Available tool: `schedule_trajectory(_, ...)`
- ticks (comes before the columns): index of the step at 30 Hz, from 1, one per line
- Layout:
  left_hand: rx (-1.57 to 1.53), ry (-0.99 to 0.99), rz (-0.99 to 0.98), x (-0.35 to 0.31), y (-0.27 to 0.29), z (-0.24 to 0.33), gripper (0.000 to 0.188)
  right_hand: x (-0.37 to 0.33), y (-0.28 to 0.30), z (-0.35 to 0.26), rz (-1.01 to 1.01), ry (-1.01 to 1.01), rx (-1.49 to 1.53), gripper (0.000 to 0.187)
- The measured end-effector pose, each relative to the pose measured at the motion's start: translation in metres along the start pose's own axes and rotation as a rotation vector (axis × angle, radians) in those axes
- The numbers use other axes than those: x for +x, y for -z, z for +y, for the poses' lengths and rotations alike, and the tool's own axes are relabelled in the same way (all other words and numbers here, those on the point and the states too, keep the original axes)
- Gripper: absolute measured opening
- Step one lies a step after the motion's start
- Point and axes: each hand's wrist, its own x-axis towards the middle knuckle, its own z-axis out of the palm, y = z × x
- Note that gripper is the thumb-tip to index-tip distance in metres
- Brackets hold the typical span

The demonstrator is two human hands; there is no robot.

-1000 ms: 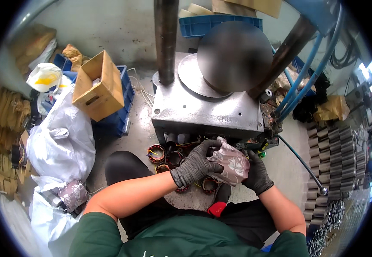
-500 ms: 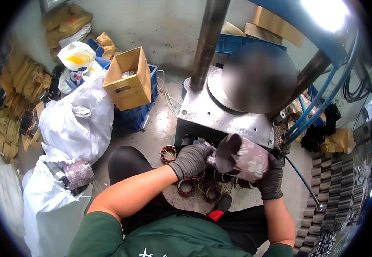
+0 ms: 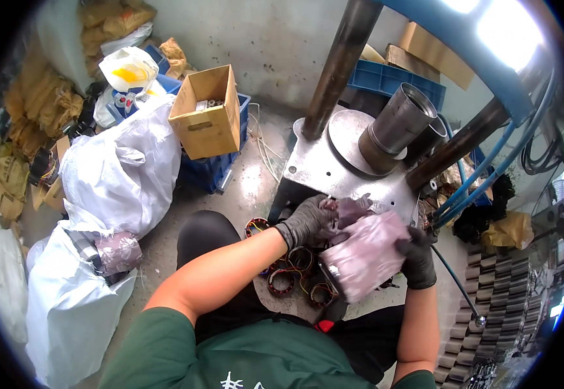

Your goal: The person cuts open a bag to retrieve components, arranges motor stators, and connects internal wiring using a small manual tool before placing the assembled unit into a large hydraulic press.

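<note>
Both my hands wear dark grey gloves. My right hand [image 3: 418, 258] grips the right end of a cylinder-like piece wrapped in mauve patterned cloth [image 3: 365, 256], tilted in front of the machine. Fingers closed, my left hand [image 3: 309, 222] holds a crumpled bunch of similar mauve cloth [image 3: 352, 212] at the piece's upper left. Whether this bunch is joined to the wrapping I cannot tell. The piece's contents are hidden. Below and left of it, several ring-shaped wire-wound coils [image 3: 280, 282] lie on the floor by my legs.
Ahead stands a machine with a metal base plate [image 3: 308, 155], a steel cylinder [image 3: 402, 120] and thick columns [image 3: 343, 68]. White sacks [image 3: 123, 168] and a cardboard box [image 3: 205, 120] on a blue crate stand left. Stacked metal parts [image 3: 489, 298] line the right, near blue hoses [image 3: 483, 181].
The wrapped piece has turned, so its open dark end no longer faces me. My left hand has shifted up and right with the cloth. The whole view has shifted slightly.
</note>
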Motion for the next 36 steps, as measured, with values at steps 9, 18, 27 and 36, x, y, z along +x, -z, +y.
schedule_trajectory(9, 0.989, -0.422, -0.58, -0.066, -0.012, 0.008, 0.065, -0.004, -0.069, 0.058, -0.519, 0.48, -0.846, 0.014)
schedule_trajectory(18, 1.297, -0.531, -0.3, -0.105, 0.042, 0.067, 0.045, 0.003, -0.072, 0.027, -0.227, 0.604, -0.664, 0.031)
schedule_trajectory(27, 1.331, -0.388, 0.541, -0.182, 0.249, 0.088, 0.014, 0.02, -0.042, 0.031, -0.16, 0.361, -0.627, 0.017)
schedule_trajectory(36, 1.25, 0.308, 0.874, -0.247, 0.295, -0.181, 0.025, 0.046, -0.107, 0.01, -0.277, 0.372, -0.541, 0.015)
